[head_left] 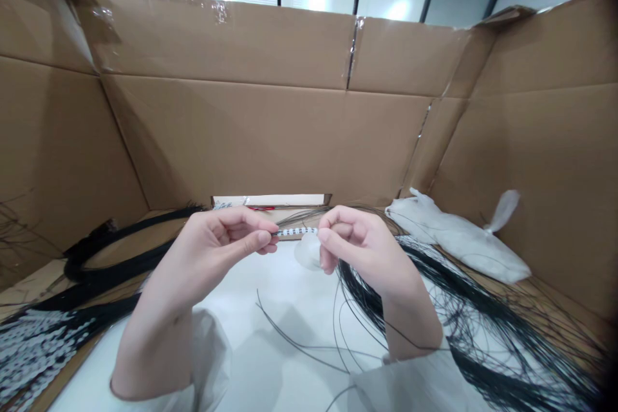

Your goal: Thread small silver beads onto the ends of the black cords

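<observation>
A short row of white bead-like pieces on thin dark cord (298, 231) is stretched level between my two hands. My left hand (232, 237) pinches its left end between thumb and fingers. At the other end, my right hand (345, 238) is closed in a pinch. What exactly lies under the fingertips is hidden. Just below the row, a round translucent white object (308, 251) sits on the white work surface (251, 347). Several loose black cords (299, 347) curve across the surface beneath my hands.
Thick bundles of black cord (120, 264) lie to the left, with many strung white pieces (43, 341) at the near left. More black cords (506, 322) spread over the right, beside a knotted white plastic bag (463, 235). Cardboard walls (261, 135) enclose the back and sides.
</observation>
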